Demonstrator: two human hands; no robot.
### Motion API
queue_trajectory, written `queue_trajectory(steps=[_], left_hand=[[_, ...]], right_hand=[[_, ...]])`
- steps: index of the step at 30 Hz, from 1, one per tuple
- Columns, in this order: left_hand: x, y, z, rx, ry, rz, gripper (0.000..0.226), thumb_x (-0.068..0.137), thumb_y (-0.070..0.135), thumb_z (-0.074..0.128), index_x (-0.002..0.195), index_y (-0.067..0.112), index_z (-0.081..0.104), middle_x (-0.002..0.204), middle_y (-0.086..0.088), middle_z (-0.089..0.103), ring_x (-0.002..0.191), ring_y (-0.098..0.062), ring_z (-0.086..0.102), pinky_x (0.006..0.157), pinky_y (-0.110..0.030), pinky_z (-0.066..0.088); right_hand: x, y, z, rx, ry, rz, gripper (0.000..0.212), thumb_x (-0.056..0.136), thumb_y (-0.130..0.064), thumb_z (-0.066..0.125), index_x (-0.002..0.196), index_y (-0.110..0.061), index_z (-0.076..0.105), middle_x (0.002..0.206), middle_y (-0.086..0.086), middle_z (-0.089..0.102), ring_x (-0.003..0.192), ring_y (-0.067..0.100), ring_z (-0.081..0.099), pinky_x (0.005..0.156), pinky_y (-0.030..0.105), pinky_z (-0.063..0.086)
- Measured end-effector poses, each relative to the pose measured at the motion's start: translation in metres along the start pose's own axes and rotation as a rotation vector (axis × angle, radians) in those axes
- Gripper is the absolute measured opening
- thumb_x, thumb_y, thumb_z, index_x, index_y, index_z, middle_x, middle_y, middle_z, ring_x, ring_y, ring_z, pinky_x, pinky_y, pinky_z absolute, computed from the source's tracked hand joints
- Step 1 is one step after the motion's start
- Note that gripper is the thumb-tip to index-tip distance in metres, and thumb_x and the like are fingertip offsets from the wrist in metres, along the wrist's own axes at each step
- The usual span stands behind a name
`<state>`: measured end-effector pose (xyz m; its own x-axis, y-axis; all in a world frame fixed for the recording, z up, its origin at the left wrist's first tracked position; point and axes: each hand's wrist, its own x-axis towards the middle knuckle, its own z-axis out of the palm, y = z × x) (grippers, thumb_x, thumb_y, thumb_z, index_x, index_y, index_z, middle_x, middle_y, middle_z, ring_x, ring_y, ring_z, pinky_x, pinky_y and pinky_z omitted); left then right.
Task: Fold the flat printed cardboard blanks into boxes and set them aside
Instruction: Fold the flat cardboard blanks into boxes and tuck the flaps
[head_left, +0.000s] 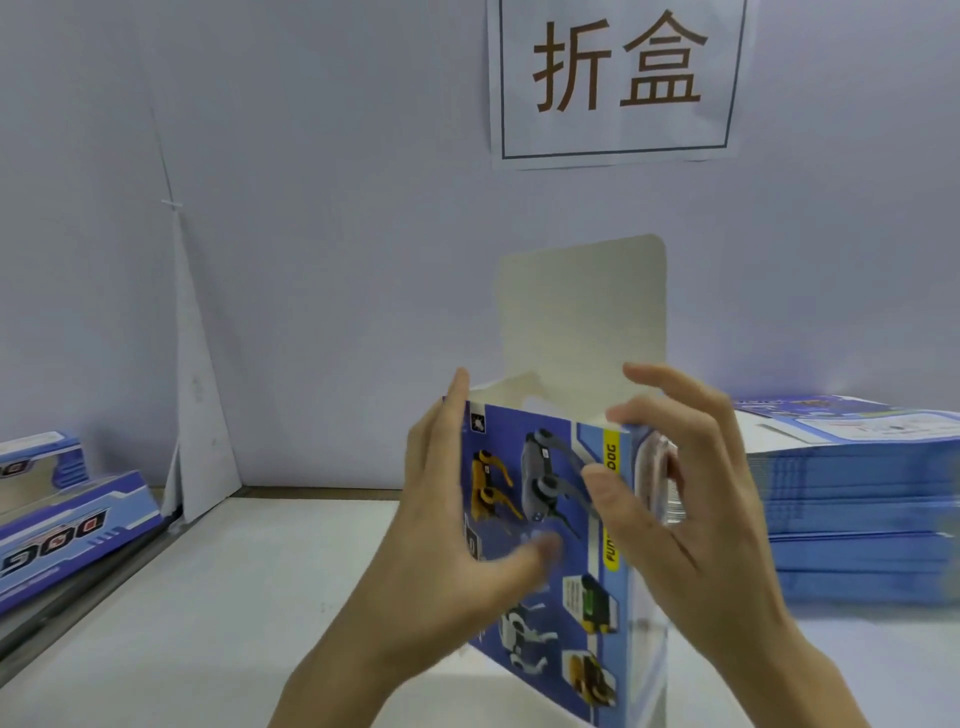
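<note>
From my remote station: a person's two bare hands hold a blue printed cardboard box (545, 457) upright at the middle of the view, above the near part of the white table (234, 597). The box's front face, printed with grey, yellow and white robot dogs and a yellow strip of lettering, is turned toward the camera. Its pale unprinted top flap (582, 312) stands straight up from the rear edge, leaving the top open. The left hand (441, 519) lies along the left side of the box, fingers pointing up past the top edge and the thumb (540, 551), blurred, laid across the front face; its grip is closed on the box. The right hand (691, 493) wraps the upper right corner, its thumb (602, 483) pressed on the front face and the fingers curled round the right side, where a clear window panel (657, 467) shows; that grip, too, is closed on the box. I cannot tell whether the box's lower end touches the table. To the right, well apart from the hands, a tall stack of flat blue printed cardboard blanks (857, 509) sits on the table. At the far left edge lie folded blue boxes (67, 525), one behind the other. On the pale wall (311, 208) behind hangs a white paper sign (618, 78) with two large brown Chinese characters inside a dark frame.
</note>
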<state>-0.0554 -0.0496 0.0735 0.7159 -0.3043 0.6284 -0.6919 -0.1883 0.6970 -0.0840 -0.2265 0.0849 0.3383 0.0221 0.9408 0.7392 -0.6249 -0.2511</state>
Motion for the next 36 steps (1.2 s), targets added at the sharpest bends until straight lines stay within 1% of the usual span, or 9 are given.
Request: queue_trajectory(steps=[5,11,15,17,20,23,26,28,36], left_hand=[[-0.003,0.003,0.008,0.055,-0.003,-0.096,0.126,0.047,0.070,0.072,0.125,0.072,-0.027,0.141,0.048,-0.018,0.136,0.019,0.013,0.092,0.005,0.024],[-0.003,0.009,0.013,0.063,-0.015,-0.151,0.130,0.046,0.065,0.073,0.123,0.071,-0.032,0.157,0.024,0.001,0.146,-0.001,0.011,0.116,-0.038,0.030],[-0.004,0.008,0.014,0.081,-0.060,-0.170,0.139,0.039,0.070,0.072,0.119,0.065,-0.042,0.153,0.031,-0.009,0.142,0.011,0.000,0.108,-0.014,0.024],[-0.003,0.007,0.013,0.041,-0.095,-0.222,0.148,0.034,0.071,0.080,0.117,0.065,-0.043,0.146,0.038,-0.006,0.132,0.022,0.015,0.092,0.002,0.032],[-0.001,0.000,0.008,0.030,-0.031,-0.220,0.153,0.033,0.066,0.086,0.120,0.067,-0.039,0.131,0.040,0.009,0.108,0.035,0.025,0.069,0.013,0.028],[-0.002,-0.014,0.001,0.170,-0.003,-0.018,0.149,0.039,0.054,0.084,0.127,0.063,-0.036,0.140,0.039,-0.007,0.131,0.015,0.021,0.077,0.013,0.025],[-0.001,-0.026,-0.003,0.349,-0.056,0.188,0.148,0.049,0.044,0.088,0.136,0.054,-0.032,0.150,0.027,-0.029,0.140,0.011,-0.012,0.100,-0.008,0.025],[0.001,-0.029,-0.001,0.316,-0.055,0.185,0.148,0.045,0.061,0.084,0.137,0.053,-0.032,0.150,0.026,-0.030,0.141,0.010,-0.015,0.101,-0.003,0.017],[0.005,-0.023,0.003,0.355,0.070,0.349,0.151,0.049,0.029,0.092,0.146,0.036,-0.023,0.146,0.003,0.013,0.135,0.010,0.018,0.097,0.003,0.023]], right_hand=[[-0.004,0.006,0.009,-0.145,-0.006,-0.095,0.016,0.091,-0.028,0.055,0.100,-0.019,0.046,0.130,0.008,0.040,0.109,-0.007,0.038,0.092,0.002,0.032],[-0.006,0.004,0.009,-0.117,0.005,-0.067,0.015,0.091,-0.032,0.056,0.100,-0.024,0.047,0.138,0.001,0.026,0.109,0.003,0.044,0.091,0.009,0.035],[-0.007,-0.001,0.014,-0.078,0.015,-0.018,0.018,0.094,-0.049,0.051,0.097,-0.032,0.048,0.143,-0.002,0.016,0.114,0.018,0.046,0.092,0.015,0.039],[-0.009,-0.004,0.014,-0.021,0.018,0.015,0.023,0.093,-0.056,0.048,0.103,-0.035,0.049,0.147,-0.004,0.011,0.124,0.011,0.042,0.097,0.012,0.035],[-0.008,-0.008,0.013,0.195,0.069,0.103,0.019,0.089,-0.046,0.054,0.108,-0.043,0.050,0.147,-0.011,0.021,0.122,0.018,0.048,0.097,0.032,0.043],[-0.002,-0.006,0.007,0.572,0.194,0.256,0.030,0.083,-0.032,0.058,0.107,-0.046,0.048,0.119,-0.014,0.057,0.100,0.014,0.061,0.083,0.029,0.052],[0.004,-0.001,-0.001,0.512,0.251,0.360,0.025,0.093,-0.022,0.063,0.107,-0.040,0.053,0.087,-0.020,0.068,0.078,-0.001,0.064,0.066,0.017,0.054],[0.004,0.003,-0.005,0.436,0.264,0.406,0.025,0.097,-0.012,0.053,0.101,-0.035,0.063,0.085,-0.021,0.071,0.076,-0.002,0.067,0.059,0.015,0.054],[0.004,0.011,-0.005,0.733,0.369,0.811,0.012,0.094,-0.010,0.055,0.094,-0.020,0.061,0.077,-0.007,0.070,0.061,0.005,0.064,0.052,0.017,0.051]])
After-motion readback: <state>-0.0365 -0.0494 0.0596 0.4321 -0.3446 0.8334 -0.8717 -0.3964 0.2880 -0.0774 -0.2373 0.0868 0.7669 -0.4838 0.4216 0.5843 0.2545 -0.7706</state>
